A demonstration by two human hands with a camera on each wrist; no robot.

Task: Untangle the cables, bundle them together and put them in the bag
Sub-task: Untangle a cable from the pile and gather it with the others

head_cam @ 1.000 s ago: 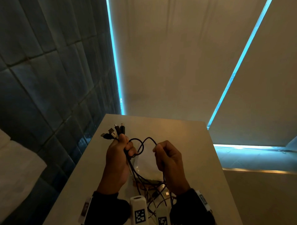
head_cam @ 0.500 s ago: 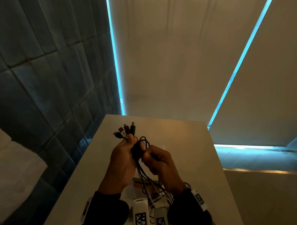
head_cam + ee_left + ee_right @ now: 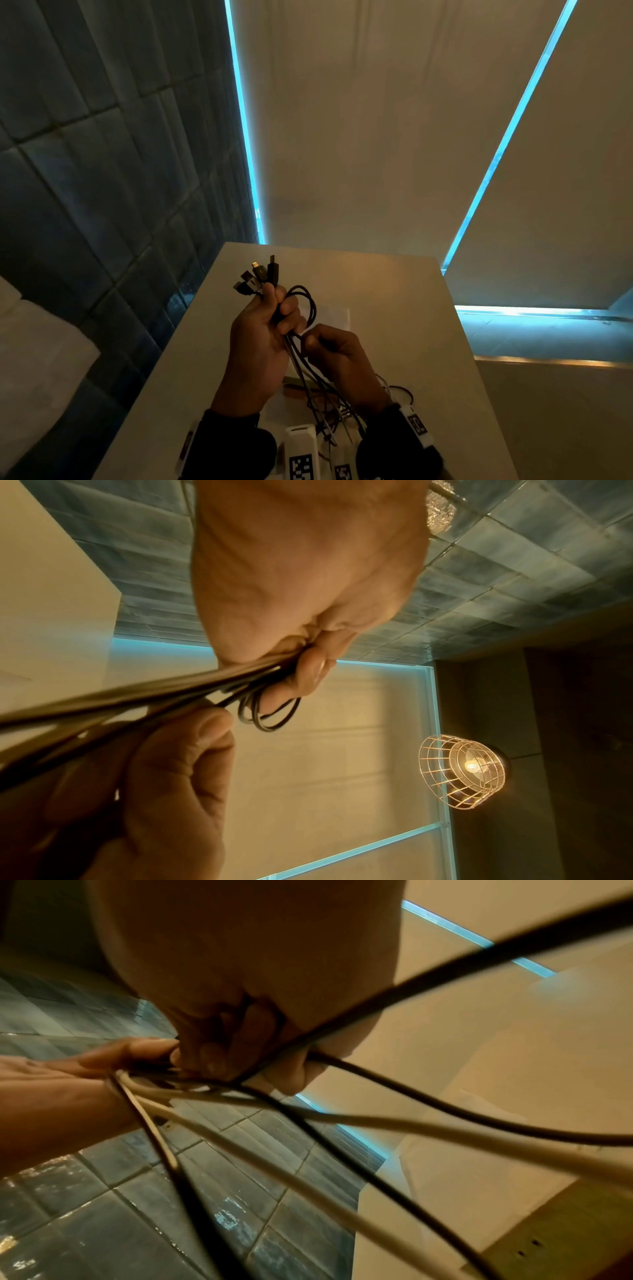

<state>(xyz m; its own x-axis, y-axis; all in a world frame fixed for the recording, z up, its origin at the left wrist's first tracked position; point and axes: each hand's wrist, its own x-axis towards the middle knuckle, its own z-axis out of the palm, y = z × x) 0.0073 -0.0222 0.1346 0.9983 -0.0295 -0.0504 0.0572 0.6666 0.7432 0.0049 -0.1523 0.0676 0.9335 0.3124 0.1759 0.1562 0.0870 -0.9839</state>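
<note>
My left hand [image 3: 270,315] grips a bunch of black and white cables [image 3: 310,373] above the table, with several plugs [image 3: 257,277] sticking up out of the fist. A small black loop [image 3: 305,301] stands beside its fingers. Just below and to the right, my right hand [image 3: 329,346] pinches the strands under that loop. The cables hang down between my wrists in a loose tangle [image 3: 335,411]. In the left wrist view the cable bundle [image 3: 137,696] runs out of the fist. In the right wrist view black and white strands [image 3: 308,1118] fan out from the fingers. A clear bag [image 3: 334,317] seems to lie on the table behind my hands.
The pale table [image 3: 394,308] is narrow, with a dark tiled wall [image 3: 102,205] on its left and a drop on its right. A caged lamp [image 3: 462,769] glows overhead. White tagged wrist devices [image 3: 301,452] sit at the bottom edge.
My hands were apart with a wide loop stretched between them; the right hand has come in beside the left and slid lower, and the loop is now small and tight.
</note>
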